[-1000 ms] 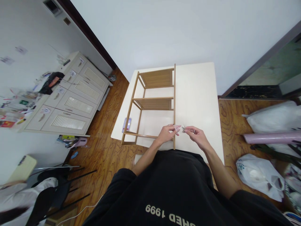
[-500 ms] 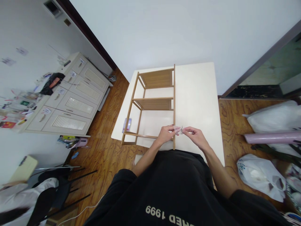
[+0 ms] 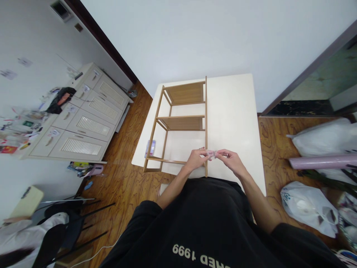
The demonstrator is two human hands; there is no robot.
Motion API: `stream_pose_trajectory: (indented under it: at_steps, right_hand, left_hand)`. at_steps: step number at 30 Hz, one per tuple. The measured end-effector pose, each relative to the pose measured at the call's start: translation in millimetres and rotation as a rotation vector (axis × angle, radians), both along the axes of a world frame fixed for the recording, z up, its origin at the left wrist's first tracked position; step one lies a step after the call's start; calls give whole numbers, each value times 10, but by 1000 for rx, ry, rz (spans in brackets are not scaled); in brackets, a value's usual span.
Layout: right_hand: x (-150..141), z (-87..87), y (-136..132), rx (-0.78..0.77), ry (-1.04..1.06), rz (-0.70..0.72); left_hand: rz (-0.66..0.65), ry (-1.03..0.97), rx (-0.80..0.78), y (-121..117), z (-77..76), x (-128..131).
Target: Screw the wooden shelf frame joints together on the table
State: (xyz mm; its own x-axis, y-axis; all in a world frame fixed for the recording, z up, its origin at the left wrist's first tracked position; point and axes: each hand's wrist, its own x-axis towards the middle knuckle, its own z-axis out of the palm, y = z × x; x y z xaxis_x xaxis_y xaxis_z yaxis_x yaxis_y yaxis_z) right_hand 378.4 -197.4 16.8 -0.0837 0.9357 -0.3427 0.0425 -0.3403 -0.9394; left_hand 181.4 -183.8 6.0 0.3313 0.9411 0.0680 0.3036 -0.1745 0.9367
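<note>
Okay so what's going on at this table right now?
Someone's left hand and right hand meet over the white table, fingers pinching a small, clear, crinkly piece, too small to identify. Beside them, a wooden frame with two panels lies on the tabletop, a blurred-out flat item near its far-left post.

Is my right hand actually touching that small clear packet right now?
Touching. The head view shows the right hand with thumb and fingertips pinching one end of the small clear packet, while the left hand holds the other.
</note>
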Motion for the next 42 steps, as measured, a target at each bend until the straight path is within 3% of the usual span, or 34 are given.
stream_pose_trajectory:
  at_steps: [7,12,19,30,42]
  right_hand:
    - [-30,-11,-24,-82,59,-45]
    - [10,12,-50,-99,76,-93]
    - [-6,-35,-74,-128,148,-122]
    - [-48,-15,-60,-54,139,-26]
    - [-112,-19,-56,-49,104,-123]
  left_hand:
    - [24,31,-7,-34,37,2]
    - [55,-12,-100,-53,44,29]
    - [-20,-26,-80,-37,90,16]
    - [-48,5,-85,-30,84,-31]
    - [1,55,-10,-42,100,0]
